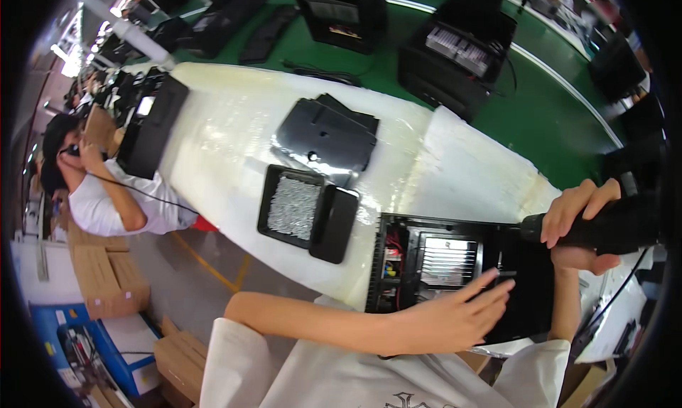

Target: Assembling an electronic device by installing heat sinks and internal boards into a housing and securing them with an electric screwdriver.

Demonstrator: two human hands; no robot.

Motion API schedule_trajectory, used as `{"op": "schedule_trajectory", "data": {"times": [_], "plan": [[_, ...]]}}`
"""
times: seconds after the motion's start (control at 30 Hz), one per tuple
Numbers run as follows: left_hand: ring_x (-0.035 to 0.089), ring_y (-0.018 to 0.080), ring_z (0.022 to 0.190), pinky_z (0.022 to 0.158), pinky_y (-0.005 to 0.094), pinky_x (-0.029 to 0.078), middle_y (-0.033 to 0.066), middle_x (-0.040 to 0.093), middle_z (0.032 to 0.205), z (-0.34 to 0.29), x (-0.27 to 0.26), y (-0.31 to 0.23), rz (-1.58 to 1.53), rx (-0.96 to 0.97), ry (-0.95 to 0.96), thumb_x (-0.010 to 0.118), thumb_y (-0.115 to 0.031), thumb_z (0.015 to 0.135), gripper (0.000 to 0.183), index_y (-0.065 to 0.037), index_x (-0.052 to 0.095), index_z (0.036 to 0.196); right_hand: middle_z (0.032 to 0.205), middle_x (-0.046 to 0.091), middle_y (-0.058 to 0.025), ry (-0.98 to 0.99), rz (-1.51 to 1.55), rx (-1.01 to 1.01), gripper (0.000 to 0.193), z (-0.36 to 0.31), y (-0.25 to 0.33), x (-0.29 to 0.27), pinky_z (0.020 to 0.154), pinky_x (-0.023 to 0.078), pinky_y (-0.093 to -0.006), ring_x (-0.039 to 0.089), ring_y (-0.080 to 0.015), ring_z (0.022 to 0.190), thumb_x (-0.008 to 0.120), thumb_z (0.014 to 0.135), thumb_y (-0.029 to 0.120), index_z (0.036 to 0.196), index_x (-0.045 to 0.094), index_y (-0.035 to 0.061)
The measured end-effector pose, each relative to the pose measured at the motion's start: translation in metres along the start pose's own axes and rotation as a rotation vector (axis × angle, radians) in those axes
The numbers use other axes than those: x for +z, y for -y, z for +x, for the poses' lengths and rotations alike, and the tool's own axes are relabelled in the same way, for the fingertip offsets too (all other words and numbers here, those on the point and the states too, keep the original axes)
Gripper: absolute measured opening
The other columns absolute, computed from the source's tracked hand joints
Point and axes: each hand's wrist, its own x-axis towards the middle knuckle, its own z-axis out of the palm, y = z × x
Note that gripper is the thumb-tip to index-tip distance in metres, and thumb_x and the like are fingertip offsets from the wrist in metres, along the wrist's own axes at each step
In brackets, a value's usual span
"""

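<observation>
Left hand (458, 323), grip unclear, overlies open black rectangular casing (526, 291) at white film-covered table's (227, 138) near edge; right hand (568, 210) clamps black cylindrical tool (607, 232).

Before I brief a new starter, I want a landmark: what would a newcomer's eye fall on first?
Probably the open case at lower right, with the left hand over it and the right hand gripping a black tool at far right. Next, the tray of silvery bits left of the case, on the pale table.

No legible lettering; pale shirt (312, 376) bears dark cross-shaped print (408, 401) (cut off at lower edge).
</observation>
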Motion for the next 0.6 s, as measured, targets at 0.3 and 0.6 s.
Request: {"op": "schedule_trajectory", "data": {"times": [0.3, 0.6], "plan": [[0.061, 0.0246, 0.095, 0.114, 0.0622, 0.021, 0.0017, 0.068, 0.081, 0.014, -0.011, 0.014, 0.029, 0.253, 0.18, 0.061, -0.027, 0.085, 0.021, -0.01, 0.072, 0.092, 0.071, 0.042, -0.0067, -0.233, -0.401, -0.168, 0.061, 0.014, 0.016, -0.071, 0.043, 0.039, -0.0275, 0.044, -0.0155, 0.046, 0.056, 0.085, 0.062, 0.101, 0.045, 0.0045], [0.055, 0.0226, 0.116, 0.118, 0.051, 0.023, 0.0021, 0.068, 0.089, -0.029, -0.029, 0.103, 0.0, 0.088, -0.129, 0.057, -0.04, 0.093, 0.037, -0.007, 0.071, 0.083, 0.07, 0.042, -0.0059, -0.332, -0.453, -0.324, 0.057, -0.013, 0.057, -0.069, 0.04, 0.038, -0.0256, 0.041, -0.0138, 0.045, 0.052, 0.09, 0.061, 0.097, 0.044, 0.0051]]}}
